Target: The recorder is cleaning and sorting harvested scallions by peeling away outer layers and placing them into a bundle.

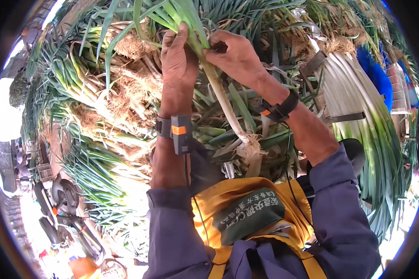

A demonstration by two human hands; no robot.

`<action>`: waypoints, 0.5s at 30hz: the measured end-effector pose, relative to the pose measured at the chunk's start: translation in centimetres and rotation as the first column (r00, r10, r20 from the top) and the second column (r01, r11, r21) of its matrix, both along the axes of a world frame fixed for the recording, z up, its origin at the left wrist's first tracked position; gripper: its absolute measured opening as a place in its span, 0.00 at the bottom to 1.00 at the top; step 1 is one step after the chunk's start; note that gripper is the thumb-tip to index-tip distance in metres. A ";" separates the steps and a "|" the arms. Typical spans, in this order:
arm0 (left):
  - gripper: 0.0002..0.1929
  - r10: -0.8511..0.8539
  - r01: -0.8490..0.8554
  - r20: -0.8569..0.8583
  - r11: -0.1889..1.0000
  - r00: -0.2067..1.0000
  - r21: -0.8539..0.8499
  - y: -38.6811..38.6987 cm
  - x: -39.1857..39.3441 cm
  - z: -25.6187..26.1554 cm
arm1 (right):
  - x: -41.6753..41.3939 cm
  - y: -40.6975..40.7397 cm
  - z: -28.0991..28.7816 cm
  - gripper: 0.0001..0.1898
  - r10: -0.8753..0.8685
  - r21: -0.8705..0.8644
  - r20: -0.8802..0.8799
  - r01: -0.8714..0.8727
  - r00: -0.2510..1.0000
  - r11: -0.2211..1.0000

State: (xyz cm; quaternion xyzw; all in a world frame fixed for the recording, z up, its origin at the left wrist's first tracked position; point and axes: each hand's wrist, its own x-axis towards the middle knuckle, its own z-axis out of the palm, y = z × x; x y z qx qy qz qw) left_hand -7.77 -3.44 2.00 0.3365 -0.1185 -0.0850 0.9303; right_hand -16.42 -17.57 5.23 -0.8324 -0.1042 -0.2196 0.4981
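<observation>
A long green onion (pixel 219 87) hangs at a slant in front of me, its green leaves at the top and its root tuft (pixel 250 144) lower right over the apron. Around its upper stalk, just under the leaves, my left hand (pixel 179 57) is closed. On the stalk's other side, my right hand (pixel 232 57) pinches a green leaf edge between thumb and bent forefinger. Loose green leaves and trimmings (pixel 227 132) lie beneath the stalk.
Heaps of green onions with brown roots (pixel 125 80) spread on the left. To the right, cleaned green onions (pixel 352 83) lie stacked in a metal holder (pixel 345 117). A motorbike (pixel 70 223) stands at lower left. Thin cables (pixel 200 219) run from my wrist devices (pixel 180 134).
</observation>
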 end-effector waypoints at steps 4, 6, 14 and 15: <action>0.08 0.146 -0.152 -0.109 0.988 0.983 -0.041 2.4 1.9 -1.7 | -2.4 2.4 0.0 0.13 0.074 0.098 -0.160 -0.059 0.984 0.993; 0.09 0.132 -0.142 -0.096 0.984 0.986 -0.106 3.3 2.3 -0.9 | -3.9 2.5 -0.8 0.12 0.125 0.186 -0.207 -0.086 0.970 0.979; 0.13 0.397 -0.396 0.016 0.917 0.918 -0.043 5.0 0.5 2.2 | -7.3 -9.9 -14.6 0.16 -0.301 -0.423 -0.340 0.141 0.891 0.895; 0.12 0.446 -0.443 0.045 0.894 0.894 -0.064 6.2 0.3 2.6 | -9.2 -12.0 -17.5 0.16 -0.329 -0.521 -0.414 0.075 0.849 0.850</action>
